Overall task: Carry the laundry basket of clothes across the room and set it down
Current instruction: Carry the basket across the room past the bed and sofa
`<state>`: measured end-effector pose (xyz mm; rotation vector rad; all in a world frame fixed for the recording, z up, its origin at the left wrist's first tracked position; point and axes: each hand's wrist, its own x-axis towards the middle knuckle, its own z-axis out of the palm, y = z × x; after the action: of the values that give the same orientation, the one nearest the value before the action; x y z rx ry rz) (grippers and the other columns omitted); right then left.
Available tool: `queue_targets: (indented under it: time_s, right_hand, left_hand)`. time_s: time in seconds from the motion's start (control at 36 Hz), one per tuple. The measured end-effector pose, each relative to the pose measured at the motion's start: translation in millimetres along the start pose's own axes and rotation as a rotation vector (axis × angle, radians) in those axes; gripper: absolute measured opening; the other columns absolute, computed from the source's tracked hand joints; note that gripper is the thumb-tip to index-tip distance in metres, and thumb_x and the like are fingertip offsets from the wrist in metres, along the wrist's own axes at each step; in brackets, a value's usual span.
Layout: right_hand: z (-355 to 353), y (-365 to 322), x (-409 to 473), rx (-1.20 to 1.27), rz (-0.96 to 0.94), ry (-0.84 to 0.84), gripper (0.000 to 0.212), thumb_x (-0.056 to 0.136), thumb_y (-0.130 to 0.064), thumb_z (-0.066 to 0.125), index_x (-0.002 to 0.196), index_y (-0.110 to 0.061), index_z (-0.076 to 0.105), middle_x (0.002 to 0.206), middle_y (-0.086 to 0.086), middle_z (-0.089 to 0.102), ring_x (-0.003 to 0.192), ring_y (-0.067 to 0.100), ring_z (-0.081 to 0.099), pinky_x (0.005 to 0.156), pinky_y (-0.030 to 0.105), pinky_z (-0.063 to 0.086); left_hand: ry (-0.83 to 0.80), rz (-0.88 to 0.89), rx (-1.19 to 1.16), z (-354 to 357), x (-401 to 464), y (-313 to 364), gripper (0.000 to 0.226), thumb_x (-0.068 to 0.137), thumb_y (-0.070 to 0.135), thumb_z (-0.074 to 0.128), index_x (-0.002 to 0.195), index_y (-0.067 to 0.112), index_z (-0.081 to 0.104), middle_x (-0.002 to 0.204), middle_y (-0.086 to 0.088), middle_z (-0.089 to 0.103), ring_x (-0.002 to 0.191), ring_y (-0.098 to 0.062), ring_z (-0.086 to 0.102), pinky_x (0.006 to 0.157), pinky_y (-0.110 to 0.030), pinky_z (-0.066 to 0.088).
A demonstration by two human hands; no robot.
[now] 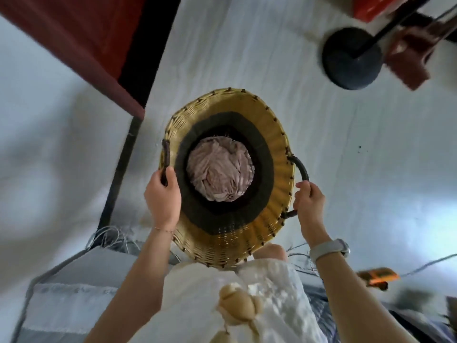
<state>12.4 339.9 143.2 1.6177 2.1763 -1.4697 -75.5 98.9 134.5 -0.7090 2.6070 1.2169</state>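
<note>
step: carrying | left hand [162,196] and right hand [308,198] each clasp a handle of the laundry basket [272,149] | clothes [220,173] inside | basket probably off the floor [247,45], blur | next: lower level, then release

Around the pale floor: what lies at the edges

The pale floor [247,45] fills most of the view. At its upper left stands a dark red panel [74,33] with a black edge [148,45], and a thin black strip [118,174] runs down from the panel's corner. At the floor's upper right rests a round black base [346,63] with a black pole [385,28] rising from it, just beside a blurred brown object [408,60] and below an orange-red box [368,8]. A small orange item [378,274] lies at the lower right, near thin grey cords [420,266]. A grey fringed rug [74,280] covers the lower left.
</note>
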Motion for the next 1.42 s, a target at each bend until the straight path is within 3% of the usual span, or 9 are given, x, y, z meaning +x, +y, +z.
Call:
queue_targets:
  time_s: [0.11,0.28,0.5,0.72,0.92,1.03,1.17,1.33,1.42]
  right_hand:
    - [-56,35,14,0.157,0.066,0.117,0.031,0.092,-0.022,0.034,0.080,0.001,0.050,0.063,0.009,0.038,0.059,0.020,0.035,0.057,0.035,0.033]
    - [-138,87,42,0.282,0.241,0.319,0.038,0.093,-0.028,0.032,0.091,0.001,0.056,0.069,0.008,0.048,0.067,0.024,0.044,0.064,0.038,0.037]
    - [-251,137,85,0.394,0.386,0.513,0.039,0.094,-0.029,0.031,0.090,-0.002,0.058,0.073,0.007,0.053,0.067,0.020,0.046,0.065,0.034,0.037]
    - [-349,176,112,0.521,0.495,0.764,0.044,0.093,-0.029,0.033,0.086,0.007,0.058,0.068,0.010,0.046,0.066,0.023,0.042,0.063,0.035,0.033]
    - [-412,181,138,0.663,0.553,0.933,0.029,0.094,-0.024,0.035,0.080,-0.010,0.056,0.062,-0.002,0.042,0.060,0.014,0.039,0.059,0.029,0.033]
    - [-448,178,169,0.704,0.582,1.021,0.028,0.094,-0.025,0.034,0.085,-0.011,0.057,0.061,-0.005,0.040,0.057,0.010,0.037,0.053,0.024,0.029]
    - [-495,164,209,0.732,0.650,1.119,0.027,0.095,-0.025,0.034,0.095,-0.013,0.059,0.061,-0.005,0.042,0.055,0.009,0.038,0.052,0.023,0.030]
    - [-538,155,241,0.759,0.668,1.160,0.030,0.095,-0.026,0.035,0.092,-0.011,0.061,0.061,-0.003,0.046,0.059,0.013,0.043,0.058,0.027,0.035]
    - [-554,161,249,0.808,0.704,1.174,0.033,0.095,-0.027,0.035,0.094,-0.007,0.062,0.065,0.002,0.049,0.062,0.016,0.046,0.060,0.031,0.038]
  left_hand:
    - [-0.153,0.146,0.054,48,-22,49,0.041,0.093,0.034,0.043,0.085,-0.001,0.062,0.078,-0.019,0.063,0.070,-0.027,0.055,0.063,-0.035,0.042]
    - [-0.368,0.271,0.209,133,-79,115,0.034,0.093,0.032,0.043,0.070,0.009,0.050,0.058,0.001,0.044,0.062,-0.023,0.045,0.061,-0.032,0.034]
    - [-0.483,0.446,0.325,253,-184,197,0.040,0.094,0.032,0.043,0.093,-0.001,0.066,0.090,-0.017,0.066,0.086,-0.032,0.060,0.080,-0.042,0.050]
    - [-0.700,0.588,0.370,344,-271,264,0.040,0.094,0.029,0.043,0.082,-0.003,0.063,0.074,-0.010,0.057,0.069,-0.022,0.048,0.065,-0.031,0.036]
    - [-0.862,0.687,0.391,420,-328,322,0.040,0.094,0.027,0.043,0.094,-0.006,0.065,0.096,-0.029,0.067,0.073,-0.029,0.051,0.067,-0.041,0.045]
    - [-0.965,0.705,0.393,472,-346,357,0.040,0.094,0.028,0.043,0.095,-0.004,0.066,0.080,-0.017,0.060,0.070,-0.019,0.048,0.063,-0.031,0.039]
    - [-1.061,0.745,0.459,535,-365,411,0.030,0.094,0.032,0.042,0.082,0.012,0.061,0.069,-0.006,0.054,0.068,-0.027,0.050,0.062,-0.036,0.042]
    - [-1.103,0.857,0.485,595,-405,473,0.034,0.094,0.028,0.041,0.079,0.003,0.059,0.068,-0.006,0.050,0.072,-0.023,0.047,0.065,-0.031,0.036]
    - [-1.142,0.935,0.500,622,-431,492,0.034,0.095,0.028,0.041,0.077,0.004,0.057,0.063,-0.003,0.046,0.068,-0.019,0.043,0.056,-0.026,0.032]
